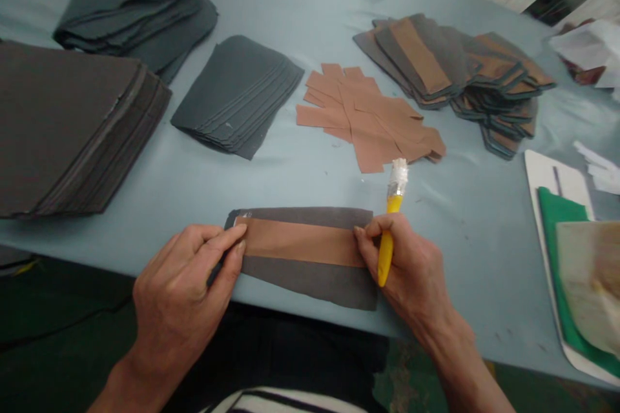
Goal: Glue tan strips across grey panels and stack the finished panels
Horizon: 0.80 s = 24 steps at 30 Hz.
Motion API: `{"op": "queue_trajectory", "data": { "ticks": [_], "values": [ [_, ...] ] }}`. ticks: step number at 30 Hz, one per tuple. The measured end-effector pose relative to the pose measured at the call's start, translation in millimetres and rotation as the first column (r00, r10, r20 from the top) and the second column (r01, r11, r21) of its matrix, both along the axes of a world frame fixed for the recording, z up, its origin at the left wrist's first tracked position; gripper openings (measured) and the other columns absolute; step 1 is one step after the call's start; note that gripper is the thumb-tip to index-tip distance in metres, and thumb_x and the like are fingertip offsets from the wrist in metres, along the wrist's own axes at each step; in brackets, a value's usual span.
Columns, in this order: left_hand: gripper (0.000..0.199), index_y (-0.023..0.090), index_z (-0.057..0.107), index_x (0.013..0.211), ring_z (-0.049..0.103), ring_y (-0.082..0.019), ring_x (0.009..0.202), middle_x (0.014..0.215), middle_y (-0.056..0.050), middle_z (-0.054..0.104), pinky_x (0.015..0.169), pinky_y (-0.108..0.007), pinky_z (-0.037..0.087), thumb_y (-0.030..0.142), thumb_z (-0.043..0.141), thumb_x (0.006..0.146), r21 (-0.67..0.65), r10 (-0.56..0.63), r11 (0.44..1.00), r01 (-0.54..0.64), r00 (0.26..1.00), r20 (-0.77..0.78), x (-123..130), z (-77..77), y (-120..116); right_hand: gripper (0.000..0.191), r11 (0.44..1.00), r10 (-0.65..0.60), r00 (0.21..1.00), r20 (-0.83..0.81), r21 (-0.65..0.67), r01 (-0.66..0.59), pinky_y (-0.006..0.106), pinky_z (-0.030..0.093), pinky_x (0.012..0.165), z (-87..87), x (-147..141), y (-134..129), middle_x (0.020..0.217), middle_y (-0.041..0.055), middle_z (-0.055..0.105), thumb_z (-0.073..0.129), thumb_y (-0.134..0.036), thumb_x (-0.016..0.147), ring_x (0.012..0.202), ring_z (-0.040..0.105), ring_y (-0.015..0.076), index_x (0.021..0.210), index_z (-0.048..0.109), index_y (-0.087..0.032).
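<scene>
A brown strip (300, 242) lies lengthwise on a dark grey piece (310, 281) at the table's front edge. My left hand (194, 277) pinches the strip's left end between thumb and index finger, over the edge of the dark piece. At the strip's right end, my right hand (411, 264) presses thumb and fingertip together on the strip. A yellow-handled brush (393, 206) is also held in my right hand, its whitish bristles pointing away from me. Whitish stuff shows at the dark piece's upper left corner.
Beyond the hands lies a pile of loose brown strips (368, 110). Dark stacks (62, 122) and folded dark pieces (237, 97) are at left. Dark pieces with brown strips (416, 58) sit back right, a white board (537, 174) with green material at right.
</scene>
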<state>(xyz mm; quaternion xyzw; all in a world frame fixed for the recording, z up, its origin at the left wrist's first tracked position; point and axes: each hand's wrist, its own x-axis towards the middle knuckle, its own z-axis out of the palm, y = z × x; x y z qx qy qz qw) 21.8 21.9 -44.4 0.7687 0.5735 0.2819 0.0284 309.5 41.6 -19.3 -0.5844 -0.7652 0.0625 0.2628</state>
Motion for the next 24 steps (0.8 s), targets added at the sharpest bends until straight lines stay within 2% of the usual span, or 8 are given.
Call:
{"op": "queue_trajectory", "data": {
  "ticks": [11,19,24],
  "values": [
    [0.022,0.018,0.071,0.123,0.069,-0.023,0.085,0.100,-0.006,0.071,0.077,-0.038,0.051,0.018,0.064,0.103,0.015,0.002,1.000,-0.002,1.000,-0.005,1.2,-3.7,0.1,0.016,0.998,0.013,0.997,0.074,0.058,-0.017,0.020,0.036,0.049,-1.7,-1.9,-0.6,0.066,-0.0082,0.060,0.059,-0.017,0.098,0.044,0.047,0.0079,0.087,0.050,-0.025],
    [0.020,0.017,0.071,0.121,0.068,-0.021,0.084,0.097,-0.005,0.071,0.077,-0.036,0.052,0.017,0.064,0.103,0.018,0.009,1.000,-0.010,1.000,0.027,2.2,-0.6,-0.9,0.016,0.991,0.015,0.983,0.183,0.127,-0.039,0.022,0.033,0.049,-1.9,-4.3,-0.1,0.064,-0.0067,0.057,0.055,-0.016,0.099,0.046,0.049,0.0095,0.085,0.052,-0.024],
    [0.020,0.017,0.071,0.122,0.068,-0.021,0.085,0.097,-0.005,0.070,0.077,-0.036,0.052,0.016,0.063,0.103,0.007,0.011,1.000,-0.011,1.000,0.027,2.1,0.7,-1.5,0.018,0.987,0.022,0.971,0.238,0.147,-0.059,0.024,0.035,0.051,-1.1,-6.2,1.3,0.065,-0.0051,0.059,0.053,-0.018,0.101,0.049,0.053,0.0111,0.084,0.052,-0.023]
  ]
}}
